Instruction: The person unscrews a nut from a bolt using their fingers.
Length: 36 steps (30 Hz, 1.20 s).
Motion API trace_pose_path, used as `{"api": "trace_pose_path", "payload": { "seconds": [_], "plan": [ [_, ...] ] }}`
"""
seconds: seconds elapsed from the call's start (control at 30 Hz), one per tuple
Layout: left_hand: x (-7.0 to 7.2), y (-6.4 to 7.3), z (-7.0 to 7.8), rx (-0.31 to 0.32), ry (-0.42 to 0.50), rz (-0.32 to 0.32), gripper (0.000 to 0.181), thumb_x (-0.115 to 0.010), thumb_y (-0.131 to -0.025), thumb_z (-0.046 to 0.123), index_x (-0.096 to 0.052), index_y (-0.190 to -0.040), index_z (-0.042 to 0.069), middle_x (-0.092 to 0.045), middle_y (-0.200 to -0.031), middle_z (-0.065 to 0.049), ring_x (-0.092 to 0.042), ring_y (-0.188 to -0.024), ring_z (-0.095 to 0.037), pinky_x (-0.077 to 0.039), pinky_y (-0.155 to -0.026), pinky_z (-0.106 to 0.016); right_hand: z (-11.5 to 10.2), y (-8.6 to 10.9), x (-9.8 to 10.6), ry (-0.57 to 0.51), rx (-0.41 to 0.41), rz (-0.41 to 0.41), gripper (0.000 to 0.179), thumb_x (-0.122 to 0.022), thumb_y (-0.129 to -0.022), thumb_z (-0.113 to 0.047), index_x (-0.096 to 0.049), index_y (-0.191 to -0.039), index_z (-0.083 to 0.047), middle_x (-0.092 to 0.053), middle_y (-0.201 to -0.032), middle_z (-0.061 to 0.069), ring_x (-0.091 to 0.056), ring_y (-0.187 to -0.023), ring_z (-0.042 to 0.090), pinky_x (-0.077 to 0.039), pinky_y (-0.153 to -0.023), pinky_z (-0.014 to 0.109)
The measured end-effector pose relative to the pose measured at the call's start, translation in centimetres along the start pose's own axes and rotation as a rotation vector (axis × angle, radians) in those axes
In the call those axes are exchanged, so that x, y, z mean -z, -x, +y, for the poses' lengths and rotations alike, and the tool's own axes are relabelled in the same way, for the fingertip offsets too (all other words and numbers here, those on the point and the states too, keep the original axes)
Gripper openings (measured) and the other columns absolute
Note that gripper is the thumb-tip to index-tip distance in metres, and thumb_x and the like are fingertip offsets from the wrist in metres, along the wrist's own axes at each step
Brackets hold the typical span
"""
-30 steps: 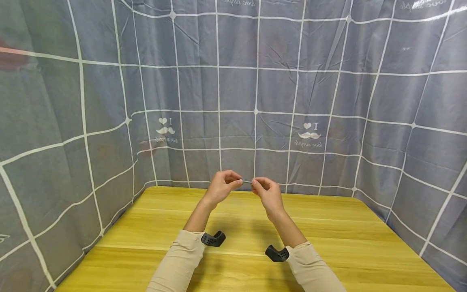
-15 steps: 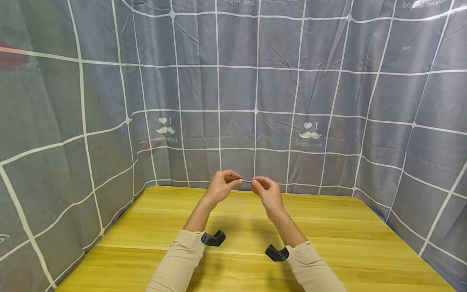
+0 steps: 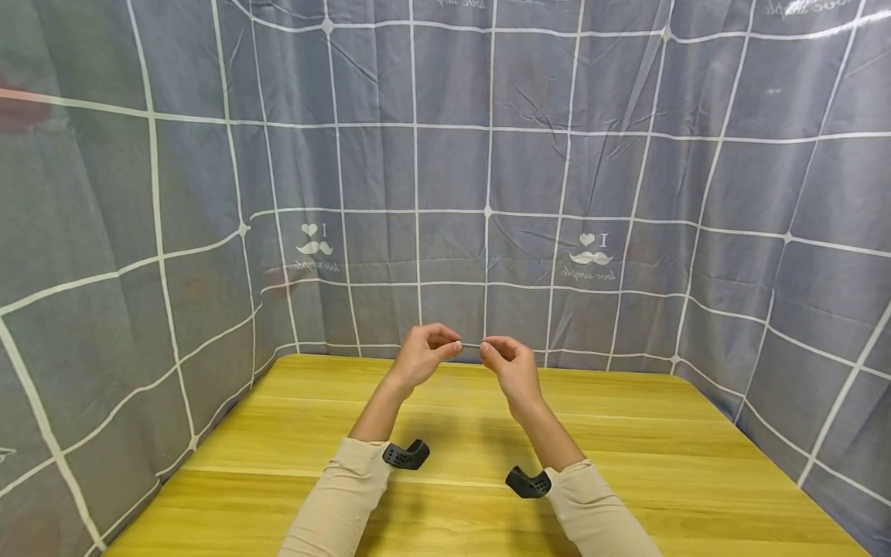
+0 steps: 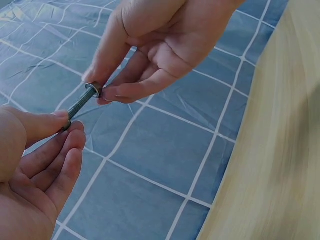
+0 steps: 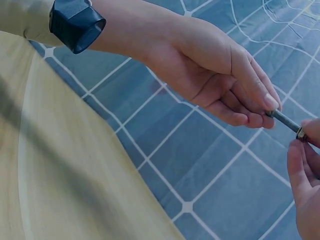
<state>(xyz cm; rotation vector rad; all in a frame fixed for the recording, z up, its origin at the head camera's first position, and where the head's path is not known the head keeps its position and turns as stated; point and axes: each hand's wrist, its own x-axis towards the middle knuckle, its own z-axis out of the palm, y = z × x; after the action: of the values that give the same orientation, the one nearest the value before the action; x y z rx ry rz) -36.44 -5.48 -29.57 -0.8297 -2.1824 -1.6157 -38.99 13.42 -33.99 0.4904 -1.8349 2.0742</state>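
Observation:
Both hands hold one small threaded metal bolt [image 4: 80, 104] between them, above the far part of the table. My left hand [image 3: 420, 357] pinches one end of it between thumb and fingertips; a darker, wider bit shows at that end in the left wrist view. At the other end, the thumb and fingers of my right hand [image 3: 513, 373] pinch the bolt right by a shiny ring-like flange [image 5: 301, 134]. Bare thread is visible between the two sets of fingertips. Whatever lies behind the flange is hidden by the right fingers.
A yellow wood-grain table [image 3: 626, 449] stretches beneath both forearms. Grey curtains [image 3: 452, 170] with white grid lines hang behind it and along both sides. Each sleeve cuff carries a black wrist device, one on the left [image 3: 407, 455] and one on the right [image 3: 528, 483].

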Motion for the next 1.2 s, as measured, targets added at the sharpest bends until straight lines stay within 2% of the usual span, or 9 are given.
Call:
{"api": "trace_pose_path", "payload": {
  "seconds": [0.13,0.27,0.43,0.57,0.67,0.77,0.97,1.03,1.2],
  "plan": [
    [0.1,-0.2,-0.5,0.011,-0.001,-0.007,0.012,-0.066,-0.099,-0.004,-0.07,-0.107,-0.012,-0.071,-0.104,-0.03,-0.071,-0.096,-0.037,-0.058,-0.087,-0.045,0.1,0.0,0.1,0.042,0.001,-0.01,0.02,-0.07,-0.098,0.0,-0.068,-0.116,0.01,-0.07,-0.111,0.016,-0.067,-0.101,0.022,-0.054,-0.09,0.029],
    [0.0,-1.0,-2.4,0.031,0.001,-0.012,0.013,-0.066,-0.099,-0.004,-0.07,-0.109,-0.011,-0.071,-0.105,-0.03,-0.07,-0.098,-0.04,-0.057,-0.087,-0.045,0.0,0.1,0.0,0.047,0.004,-0.029,0.027,-0.072,-0.098,-0.004,-0.067,-0.122,0.006,-0.066,-0.123,0.017,-0.066,-0.107,0.022,-0.054,-0.092,0.031],
    [-0.2,-1.5,-4.0,0.03,0.002,-0.005,0.016,-0.069,-0.1,0.002,-0.071,-0.111,-0.009,-0.072,-0.106,-0.027,-0.07,-0.099,-0.041,-0.057,-0.086,-0.044,0.1,0.1,0.1,0.002,-0.011,-0.019,0.025,-0.068,-0.1,-0.004,-0.065,-0.119,0.012,-0.068,-0.108,0.015,-0.068,-0.095,0.022,-0.056,-0.088,0.03],
    [-0.2,-1.4,-4.1,0.028,0.013,0.007,0.016,-0.071,-0.099,0.005,-0.072,-0.11,-0.005,-0.073,-0.105,-0.024,-0.071,-0.097,-0.035,-0.057,-0.088,-0.048,0.0,0.2,0.1,0.012,-0.018,-0.022,0.017,-0.068,-0.099,0.002,-0.068,-0.114,0.008,-0.067,-0.112,0.019,-0.069,-0.098,0.028,-0.057,-0.087,0.03],
    [-0.1,-1.3,-4.0,0.03,0.026,0.01,0.014,-0.071,-0.099,0.006,-0.073,-0.108,-0.004,-0.074,-0.103,-0.021,-0.071,-0.097,-0.034,-0.057,-0.089,-0.049,-0.1,0.2,0.1,0.019,-0.013,-0.033,0.022,-0.069,-0.097,0.004,-0.067,-0.119,0.005,-0.063,-0.123,0.022,-0.067,-0.105,0.035,-0.057,-0.088,0.033],
    [-0.1,-1.3,-3.9,0.034,0.021,0.011,0.013,-0.071,-0.099,0.006,-0.073,-0.108,-0.004,-0.075,-0.101,-0.017,-0.071,-0.097,-0.034,-0.057,-0.089,-0.048,-0.1,0.2,0.0,0.01,-0.018,-0.05,0.027,-0.068,-0.099,0.001,-0.064,-0.126,0.005,-0.061,-0.125,0.022,-0.065,-0.108,0.038,-0.057,-0.09,0.037],
    [-0.3,-1.4,-4.0,0.041,0.021,0.011,0.011,-0.072,-0.098,0.005,-0.074,-0.106,-0.002,-0.075,-0.099,-0.014,-0.072,-0.093,-0.028,-0.057,-0.088,-0.05,-0.1,0.3,0.1,-0.011,-0.034,-0.06,0.023,-0.062,-0.104,-0.003,-0.064,-0.121,0.012,-0.064,-0.112,0.022,-0.066,-0.099,0.027,-0.057,-0.09,0.032],
    [-0.3,-1.4,-4.0,0.041,0.03,0.01,0.011,-0.072,-0.098,0.005,-0.074,-0.106,-0.002,-0.075,-0.099,-0.014,-0.072,-0.092,-0.026,-0.057,-0.088,-0.051,-0.1,0.3,0.2,-0.002,-0.027,-0.063,0.021,-0.064,-0.102,0.0,-0.065,-0.12,0.011,-0.065,-0.116,0.022,-0.066,-0.1,0.024,-0.056,-0.09,0.032],
    [-0.3,-1.3,-4.0,0.035,0.037,0.012,0.014,-0.071,-0.099,0.005,-0.073,-0.108,-0.004,-0.075,-0.102,-0.018,-0.072,-0.093,-0.027,-0.056,-0.089,-0.053,-0.1,0.2,0.4,0.006,-0.007,-0.083,0.029,-0.068,-0.1,-0.002,-0.063,-0.128,0.003,-0.061,-0.13,0.019,-0.065,-0.11,0.027,-0.054,-0.095,0.036]
  ]
}}
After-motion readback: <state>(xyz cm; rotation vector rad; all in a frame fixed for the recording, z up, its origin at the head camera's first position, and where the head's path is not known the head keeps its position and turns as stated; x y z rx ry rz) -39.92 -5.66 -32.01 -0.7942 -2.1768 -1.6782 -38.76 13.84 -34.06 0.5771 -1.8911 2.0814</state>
